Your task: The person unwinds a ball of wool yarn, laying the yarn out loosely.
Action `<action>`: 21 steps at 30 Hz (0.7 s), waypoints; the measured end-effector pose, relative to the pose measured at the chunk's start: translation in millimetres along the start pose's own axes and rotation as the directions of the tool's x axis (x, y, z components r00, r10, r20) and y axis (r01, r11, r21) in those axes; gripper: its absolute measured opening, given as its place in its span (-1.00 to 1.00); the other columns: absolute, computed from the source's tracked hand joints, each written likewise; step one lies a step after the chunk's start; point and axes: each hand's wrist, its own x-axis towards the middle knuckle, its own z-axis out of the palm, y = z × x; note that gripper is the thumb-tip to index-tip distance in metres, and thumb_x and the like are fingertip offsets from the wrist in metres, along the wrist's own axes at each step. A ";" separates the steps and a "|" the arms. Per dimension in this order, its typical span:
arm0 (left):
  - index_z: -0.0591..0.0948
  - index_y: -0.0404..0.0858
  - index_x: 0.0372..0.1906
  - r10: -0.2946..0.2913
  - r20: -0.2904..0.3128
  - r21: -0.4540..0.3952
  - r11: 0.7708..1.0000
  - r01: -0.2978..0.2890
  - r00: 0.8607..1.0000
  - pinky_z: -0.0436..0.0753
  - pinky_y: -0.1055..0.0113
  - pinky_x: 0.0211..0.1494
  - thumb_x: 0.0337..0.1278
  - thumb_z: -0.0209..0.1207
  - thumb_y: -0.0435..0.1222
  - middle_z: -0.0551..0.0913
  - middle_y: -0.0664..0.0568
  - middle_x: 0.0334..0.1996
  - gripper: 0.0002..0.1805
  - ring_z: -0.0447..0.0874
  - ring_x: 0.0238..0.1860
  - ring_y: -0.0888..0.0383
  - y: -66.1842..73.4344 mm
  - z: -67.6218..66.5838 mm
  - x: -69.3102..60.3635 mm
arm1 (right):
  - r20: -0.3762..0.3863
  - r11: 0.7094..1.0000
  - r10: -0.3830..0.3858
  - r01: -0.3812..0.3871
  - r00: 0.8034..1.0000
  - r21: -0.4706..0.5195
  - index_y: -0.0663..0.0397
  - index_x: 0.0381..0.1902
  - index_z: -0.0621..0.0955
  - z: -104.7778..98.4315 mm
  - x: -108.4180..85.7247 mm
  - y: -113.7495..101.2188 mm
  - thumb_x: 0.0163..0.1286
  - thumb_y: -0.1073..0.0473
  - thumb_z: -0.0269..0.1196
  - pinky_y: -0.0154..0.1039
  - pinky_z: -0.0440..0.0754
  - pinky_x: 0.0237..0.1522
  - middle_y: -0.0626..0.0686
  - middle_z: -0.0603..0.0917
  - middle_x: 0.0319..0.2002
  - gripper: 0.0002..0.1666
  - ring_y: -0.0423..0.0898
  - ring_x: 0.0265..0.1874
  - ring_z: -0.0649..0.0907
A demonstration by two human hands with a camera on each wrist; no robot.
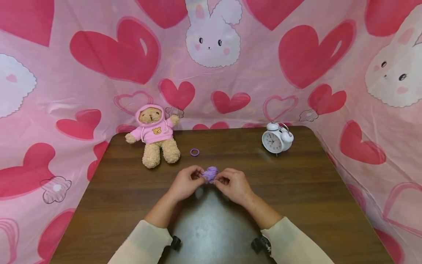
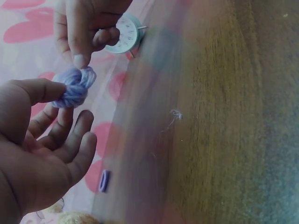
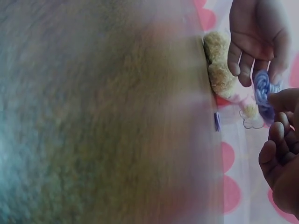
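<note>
A small bundle of purple yarn (image 1: 211,173) is held between both hands above the middle of the table. My left hand (image 1: 185,184) pinches its left side with thumb and forefinger. In the left wrist view the other fingers of the left hand (image 2: 51,149) spread loosely below the yarn bundle (image 2: 71,93). My right hand (image 1: 235,186) pinches the other side of the yarn, thumb and fingertip meeting at its edge. Looped strands of the yarn (image 3: 262,91) show in the right wrist view between the two hands.
A purple ring (image 1: 195,152) lies on the dark wooden table (image 1: 306,205) beyond the hands. A teddy bear in a pink hoodie (image 1: 155,134) is at the back left, a white alarm clock (image 1: 277,139) at the back right. Some wispy fluff (image 2: 176,115) lies on the wood.
</note>
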 end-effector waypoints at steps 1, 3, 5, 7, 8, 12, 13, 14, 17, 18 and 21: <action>0.68 -0.19 -0.18 -0.004 0.003 -0.022 1.000 0.004 1.000 0.64 0.28 -0.10 0.16 0.36 -0.39 0.69 0.09 -0.34 -0.86 0.67 -0.26 0.17 -0.5 -0.6 -0.3 | 0.000 1.000 0.014 -0.014 1.000 0.011 0.01 -0.37 0.78 0.0 0.0 0.6 0.14 0.26 0.53 -0.42 0.53 -0.47 -0.18 0.64 -0.47 -0.89 -0.30 -0.53 0.55; 0.67 -0.20 -0.17 -0.011 0.012 -0.066 0.998 0.012 1.000 0.64 0.30 -0.09 0.17 0.35 -0.42 0.68 0.07 -0.31 -0.85 0.68 -0.24 0.16 -1.2 -1.7 -0.9 | 0.004 0.998 0.045 -0.045 0.999 0.031 0.01 -0.37 0.79 -0.7 0.0 1.4 0.15 0.27 0.53 -0.40 0.54 -0.48 -0.19 0.64 -0.48 -0.89 -0.31 -0.53 0.55; 0.66 -0.24 -0.16 -0.019 0.022 -0.117 0.993 0.021 1.000 0.64 0.31 -0.10 0.18 0.33 -0.44 0.68 0.03 -0.29 -0.84 0.68 -0.24 0.14 -1.8 -2.7 -1.5 | 0.011 0.996 0.079 -0.080 0.997 0.049 0.01 -0.36 0.79 -2.0 0.2 1.2 0.17 0.26 0.53 -0.38 0.55 -0.48 -0.20 0.64 -0.48 -0.91 -0.31 -0.53 0.55; 0.65 -0.27 -0.14 -0.029 0.037 -0.174 0.984 0.035 0.999 0.64 0.33 -0.12 0.19 0.32 -0.47 0.67 0.00 -0.27 -0.83 0.68 -0.23 0.14 -2.5 -3.4 -1.9 | 0.021 0.989 0.122 -0.123 0.992 0.077 0.04 -0.36 0.79 -3.5 0.5 0.8 0.19 0.24 0.52 -0.37 0.56 -0.46 -0.20 0.65 -0.47 -0.93 -0.31 -0.52 0.56; 0.64 -0.28 -0.13 -0.033 0.045 -0.202 0.978 0.042 0.998 0.64 0.34 -0.13 0.19 0.31 -0.47 0.66 -0.01 -0.26 -0.83 0.68 -0.23 0.14 -3.0 -3.7 -2.0 | 0.028 0.985 0.144 -0.146 0.989 0.091 0.05 -0.36 0.79 -4.6 0.8 0.5 0.20 0.23 0.51 -0.36 0.57 -0.45 -0.19 0.66 -0.47 -0.93 -0.30 -0.51 0.57; 0.61 -0.34 -0.11 -0.034 0.083 -0.290 0.955 0.057 0.996 0.64 0.38 -0.14 0.20 0.30 -0.50 0.64 -0.04 -0.23 -0.81 0.67 -0.22 0.13 -4.9 -4.7 -2.6 | 0.053 0.956 0.238 -0.244 0.970 0.165 0.10 -0.34 0.78 -8.7 2.6 1.1 0.23 0.22 0.49 -0.34 0.58 -0.43 -0.15 0.69 -0.46 -0.92 -0.26 -0.50 0.59; 0.61 -0.35 -0.10 -0.027 0.093 -0.300 0.952 0.054 0.995 0.64 0.38 -0.14 0.20 0.29 -0.50 0.64 -0.05 -0.22 -0.81 0.67 -0.21 0.13 -5.2 -5.0 -2.9 | 0.058 0.946 0.263 -0.269 0.963 0.182 0.11 -0.33 0.78 -9.7 3.2 1.8 0.24 0.23 0.48 -0.34 0.58 -0.44 -0.14 0.69 -0.47 -0.92 -0.25 -0.51 0.59; 0.60 -0.36 -0.10 -0.017 0.102 -0.309 0.950 0.048 0.995 0.64 0.38 -0.13 0.21 0.29 -0.51 0.64 -0.06 -0.21 -0.81 0.68 -0.20 0.13 -5.5 -5.4 -3.1 | 0.064 0.936 0.286 -0.293 0.956 0.198 0.13 -0.33 0.77 -11.0 3.9 2.2 0.25 0.23 0.47 -0.34 0.57 -0.45 -0.13 0.69 -0.48 -0.92 -0.23 -0.51 0.59; 0.59 -0.38 -0.10 0.012 0.129 -0.315 0.949 0.029 0.992 0.67 0.37 -0.10 0.22 0.28 -0.52 0.66 -0.08 -0.17 -0.82 0.70 -0.17 0.12 -5.9 -6.7 -4.1 | 0.067 0.908 0.336 -0.342 0.940 0.242 0.15 -0.32 0.77 -13.9 5.9 5.4 0.28 0.24 0.44 -0.35 0.52 -0.49 -0.11 0.68 -0.51 -0.92 -0.22 -0.54 0.57; 0.59 -0.38 -0.10 0.019 0.137 -0.313 0.949 0.025 0.990 0.67 0.37 -0.10 0.22 0.27 -0.52 0.66 -0.08 -0.17 -0.82 0.70 -0.16 0.12 -6.2 -7.1 -4.8 | 0.064 0.899 0.347 -0.351 0.936 0.261 0.14 -0.32 0.77 -14.8 6.6 6.3 0.28 0.24 0.44 -0.36 0.50 -0.50 -0.11 0.68 -0.52 -0.94 -0.21 -0.55 0.55; 0.61 -0.37 -0.10 0.035 0.158 -0.288 0.958 0.012 0.987 0.68 0.37 -0.09 0.20 0.28 -0.53 0.67 -0.08 -0.16 -0.81 0.71 -0.15 0.12 -7.3 -7.9 -6.3 | 0.056 0.879 0.371 -0.370 0.927 0.301 0.25 -0.30 0.75 -25.1 12.5 -9.3 0.30 0.32 0.43 -0.37 0.45 -0.51 0.02 0.69 -0.50 -0.93 -0.14 -0.54 0.53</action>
